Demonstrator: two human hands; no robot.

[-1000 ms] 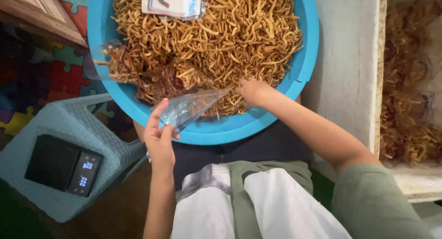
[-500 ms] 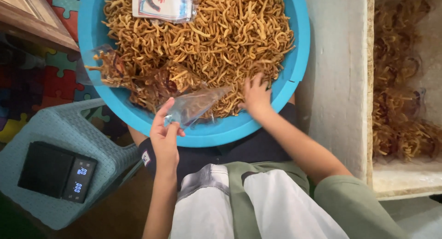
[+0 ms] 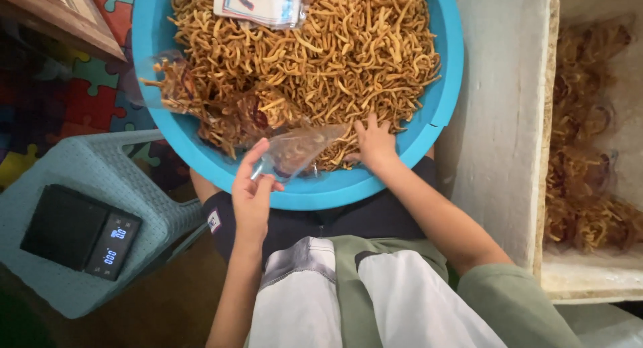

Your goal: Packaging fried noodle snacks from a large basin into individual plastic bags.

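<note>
Blue basin (image 3: pixel 429 130): two hands, one bag (image 3: pixel 298 149).

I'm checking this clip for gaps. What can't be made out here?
Head view:
- Right hand: fingertips buried in the snack sticks.
- Basin: far rim cut off by the top edge.
- Scale: digits too small.
- Bag in left hand: contents blurred by glare.

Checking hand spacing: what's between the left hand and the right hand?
Head view: the clear plastic bag, pinched by the left hand, spans the gap toward the right hand, over fried sticks and the blue basin rim.
</note>
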